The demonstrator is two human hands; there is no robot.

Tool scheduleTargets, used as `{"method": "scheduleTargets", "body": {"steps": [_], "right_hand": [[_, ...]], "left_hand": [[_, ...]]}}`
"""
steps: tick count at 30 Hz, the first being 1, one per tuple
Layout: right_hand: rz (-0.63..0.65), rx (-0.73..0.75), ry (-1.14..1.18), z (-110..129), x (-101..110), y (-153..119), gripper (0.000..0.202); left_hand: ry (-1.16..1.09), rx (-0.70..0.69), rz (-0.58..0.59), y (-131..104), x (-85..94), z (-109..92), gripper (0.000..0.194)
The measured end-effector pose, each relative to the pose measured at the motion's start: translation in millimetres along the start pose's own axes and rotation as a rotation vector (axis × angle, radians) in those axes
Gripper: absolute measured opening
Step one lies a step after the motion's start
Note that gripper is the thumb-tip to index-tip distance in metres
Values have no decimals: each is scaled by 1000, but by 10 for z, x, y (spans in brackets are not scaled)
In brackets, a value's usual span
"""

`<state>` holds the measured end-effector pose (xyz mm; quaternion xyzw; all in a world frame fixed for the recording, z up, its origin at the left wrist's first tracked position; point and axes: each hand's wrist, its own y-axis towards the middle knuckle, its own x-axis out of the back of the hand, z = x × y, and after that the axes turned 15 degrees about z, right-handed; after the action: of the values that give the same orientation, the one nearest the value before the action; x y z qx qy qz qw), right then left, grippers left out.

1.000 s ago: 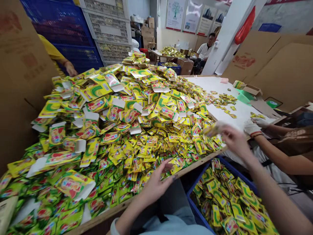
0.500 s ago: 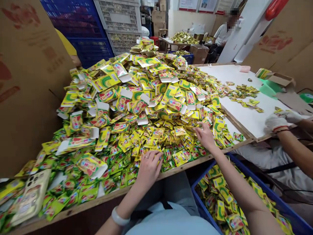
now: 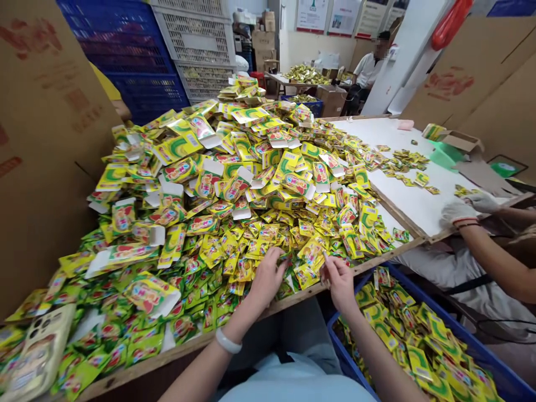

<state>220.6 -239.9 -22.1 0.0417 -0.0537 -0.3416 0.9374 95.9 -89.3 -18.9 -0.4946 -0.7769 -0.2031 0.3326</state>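
A large heap of small yellow cardboard boxes (image 3: 180, 148), many with white end flaps open, covers the table. At its foot lie loose yellow sachets (image 3: 251, 248) and green sachets (image 3: 184, 304). My left hand (image 3: 268, 279) rests on the sachets by the table's front edge, its fingers curled down; what they grip, if anything, is hidden. To its right, my right hand (image 3: 340, 279) pinches the open end of a yellow box (image 3: 312, 251) between thumb and fingers. Another yellow packet (image 3: 306, 276) lies just below that box.
A blue crate (image 3: 419, 329) of filled boxes stands below the table at right. A phone (image 3: 37, 352) lies at the left corner. Cardboard cartons (image 3: 46, 139) wall the left side. A co-worker's gloved hands (image 3: 460, 211) work at the adjoining white table (image 3: 410, 206).
My right hand has drawn back from the pile to the front edge, bringing a yellow box. My left hand has shifted slightly right. The view has turned a little.
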Motion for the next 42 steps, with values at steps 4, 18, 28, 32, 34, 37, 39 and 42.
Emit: {"method": "scheduleTargets", "body": {"steps": [4,18,28,32,34,37,39,42], "right_hand": [[392,24,-1,278,-39,9,36],[672,114,-328,332,-273,272,40],[354,-123,15,-194,-582,-105,41],[311,180,-588,-297,-70,187,37],[412,319,-856,-427,45,272,33],[565,481,-1080,-607,28,297,36],[551,446,-1009,-643,-9,284,35],[379,196,-677,-541,-23,277,30]], "left_hand": [[-561,91,94,-116,60,24,40],[-810,144,-219,-497,114,-144,46],[7,-12,-390,-1189,544,281,40],[573,210,-68,-1768,1372,941,61],[702,279,56,-1924,1629,1157,59],[802,274,177,-1972,1821,1286,45],[818,269,213,-1961,1901,1308,45],[726,251,223,-1963,1993,1341,45]]}}
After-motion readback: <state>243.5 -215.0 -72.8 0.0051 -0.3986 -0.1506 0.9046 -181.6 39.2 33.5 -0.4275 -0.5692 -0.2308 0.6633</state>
